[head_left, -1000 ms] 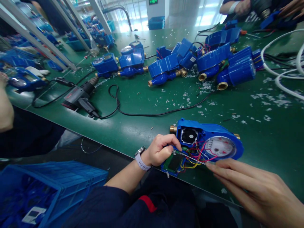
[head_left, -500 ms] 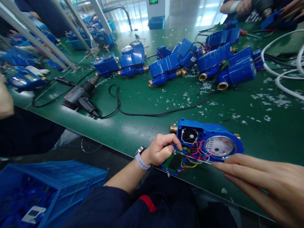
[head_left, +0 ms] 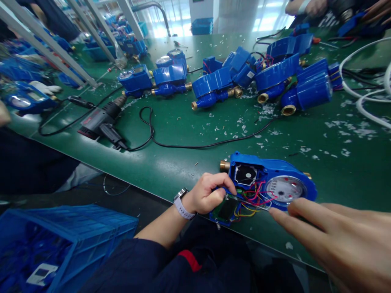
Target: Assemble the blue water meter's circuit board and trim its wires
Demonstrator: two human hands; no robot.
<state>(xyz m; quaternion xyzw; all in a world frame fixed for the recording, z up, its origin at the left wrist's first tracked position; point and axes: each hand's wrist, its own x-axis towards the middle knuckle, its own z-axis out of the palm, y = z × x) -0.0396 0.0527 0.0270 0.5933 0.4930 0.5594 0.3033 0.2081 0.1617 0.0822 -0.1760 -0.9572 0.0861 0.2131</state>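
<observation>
On the bench near me lies an opened blue water meter point(head_left: 271, 162), its round dial point(head_left: 285, 190) facing up. Red, yellow and white wires point(head_left: 258, 193) run from its housing to a loose cover with a green circuit board point(head_left: 226, 209) and dark display. My left hand point(head_left: 210, 193) is closed, thumb and finger pinching the board's upper edge; what lies under the fingertips is hidden. From the right, my right hand point(head_left: 330, 232) grips a thin metal tool point(head_left: 259, 207), like tweezers, its tip among the wires near my left fingers.
Several blue water meters point(head_left: 212, 83) stand across the bench point(head_left: 183, 158). A heat gun point(head_left: 102, 122) lies at left, its black cable crossing the middle. White scraps are scattered at right. A blue crate point(head_left: 100, 228) stands below the edge. Co-workers' hands point(head_left: 317, 7) show at far right.
My right hand has shifted slightly, its fingers more bent around the tool. The left hand keeps its pinch. A co-worker's arm at the left edge has drawn back leftward.
</observation>
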